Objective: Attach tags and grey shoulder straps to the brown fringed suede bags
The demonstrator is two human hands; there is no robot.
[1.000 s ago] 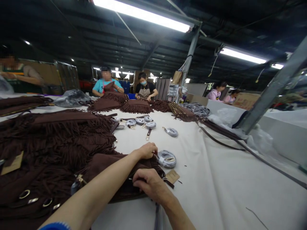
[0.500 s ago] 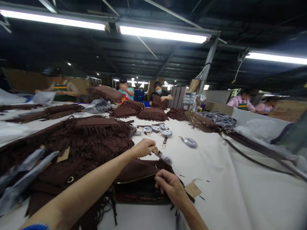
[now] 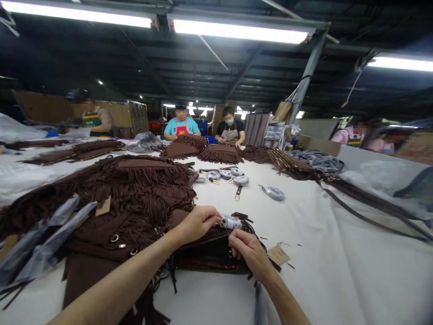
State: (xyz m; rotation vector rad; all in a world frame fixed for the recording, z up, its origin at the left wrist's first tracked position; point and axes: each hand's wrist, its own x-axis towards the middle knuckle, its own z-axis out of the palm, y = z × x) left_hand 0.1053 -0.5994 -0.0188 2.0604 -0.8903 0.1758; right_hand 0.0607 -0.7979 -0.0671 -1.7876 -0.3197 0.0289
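A dark brown fringed suede bag [image 3: 206, 253] lies open-topped on the white table [image 3: 321, 262] in front of me. My left hand [image 3: 196, 222] is closed in a pinch on a small grey wrapped strap bundle [image 3: 232, 221] with a gold clasp, held just above the bag's top edge. My right hand [image 3: 248, 250] is closed on the bag's right rim, beside a tan paper hang tag [image 3: 278, 255].
A heap of brown fringed bags [image 3: 135, 185] fills the left of the table, with grey plastic wrap [image 3: 40, 243] at the near left. More wrapped straps [image 3: 237, 178] and long brown straps [image 3: 365, 203] lie farther back. Several other people [image 3: 181, 124] work at the far end.
The wrapped strap bundle came off the table into my left hand and now sits over the bag's opening. My right hand shifted along the bag's rim. The view swung left.
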